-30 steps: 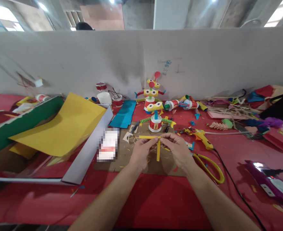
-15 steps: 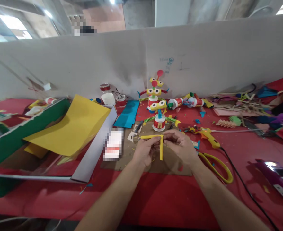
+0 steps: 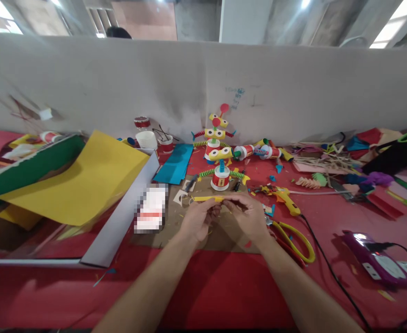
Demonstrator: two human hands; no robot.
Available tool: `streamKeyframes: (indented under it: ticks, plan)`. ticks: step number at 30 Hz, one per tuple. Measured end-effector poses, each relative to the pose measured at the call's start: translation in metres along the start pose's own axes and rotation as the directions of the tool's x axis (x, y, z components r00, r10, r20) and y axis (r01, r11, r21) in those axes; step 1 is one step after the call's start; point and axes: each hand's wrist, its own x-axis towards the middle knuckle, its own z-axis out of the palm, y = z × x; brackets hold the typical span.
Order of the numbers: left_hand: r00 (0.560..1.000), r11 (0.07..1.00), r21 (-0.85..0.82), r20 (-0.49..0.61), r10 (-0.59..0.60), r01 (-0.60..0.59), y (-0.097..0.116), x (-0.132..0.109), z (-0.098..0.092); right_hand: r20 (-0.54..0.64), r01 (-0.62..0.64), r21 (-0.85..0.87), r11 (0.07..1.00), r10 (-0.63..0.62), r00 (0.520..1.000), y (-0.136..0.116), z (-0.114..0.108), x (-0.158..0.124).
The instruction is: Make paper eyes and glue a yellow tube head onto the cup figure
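My left hand (image 3: 197, 219) pinches a narrow yellow paper strip (image 3: 203, 199) that juts out leftward past its fingers. My right hand (image 3: 246, 213) has its fingers closed on the strip's right part, touching or almost touching the left fingertips. The strip's right end is hidden by the fingers. Both hands are above a brown cardboard mat (image 3: 151, 238). Just beyond them stands a paper-cup figure (image 3: 220, 179) with a yellow eyed head, a blue folded neck and green folded arms. Pieces of cut white card (image 3: 180, 197) lie left of the strip.
At left is a green-and-white box (image 3: 115, 210) with a yellow sheet (image 3: 82, 178). Blue paper (image 3: 175, 162) and more cup figures (image 3: 213, 147) stand behind. To the right lie a yellow glue gun (image 3: 289, 202), a yellow-handled tool (image 3: 302, 240) and a purple power strip (image 3: 376, 261).
The strip's arm that pointed toward me no longer hangs down; it appears folded across between my fingers. My right hand has moved closer to my left. The view has shifted slightly right.
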Motion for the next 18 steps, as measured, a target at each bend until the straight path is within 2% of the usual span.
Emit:
streamKeyframes:
  ticks: [5,9,14,18]
  plan:
    - [1.000,1.000,0.022,0.004,-0.003,0.003,-0.003,0.001,-0.002,-0.045,-0.127,0.164,0.978,0.136,0.990,0.002,0.007,-0.003]
    - [0.999,0.996,0.078,-0.002,0.050,-0.050,-0.004,0.000,-0.001,-0.054,-0.200,0.312,0.929,0.227,0.972,0.003,0.011,-0.004]
    - [0.995,0.989,0.119,-0.042,0.095,-0.090,-0.001,-0.005,0.003,-0.061,-0.242,0.450,0.859,0.300,0.952,0.001,0.015,-0.005]
    - [0.992,0.980,0.165,-0.049,0.119,-0.110,0.001,-0.007,0.006,-0.059,-0.263,0.484,0.835,0.330,0.942,-0.001,0.017,-0.005]
